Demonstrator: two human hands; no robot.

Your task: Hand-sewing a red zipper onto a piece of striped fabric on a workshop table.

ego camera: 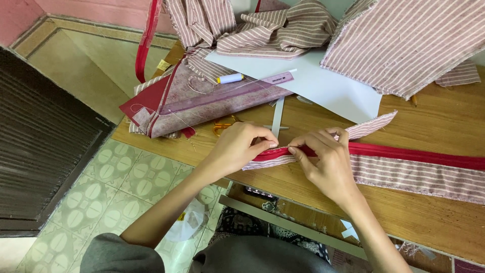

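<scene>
My left hand point(241, 146) pinches the end of a red zipper tape point(409, 153) that lies along a strip of pink-and-white striped fabric point(404, 177) on the wooden table point(439, 121). My right hand point(328, 162) grips the same zipper and fabric just beside it, thumb and fingers closed on the edge. A second narrow striped strip point(371, 125) angles up behind my right hand. Whether a pin or needle sits between the fingers is too small to tell.
A white paper sheet point(328, 86), piles of striped fabric point(404, 40), a white thread spool point(230, 78), a pink ruler point(275, 79), orange-handled scissors point(225, 125) and a pink folded cloth point(202, 101) lie at the table's back. Tiled floor point(116, 172) lies left, a dark grille point(40, 141) beyond.
</scene>
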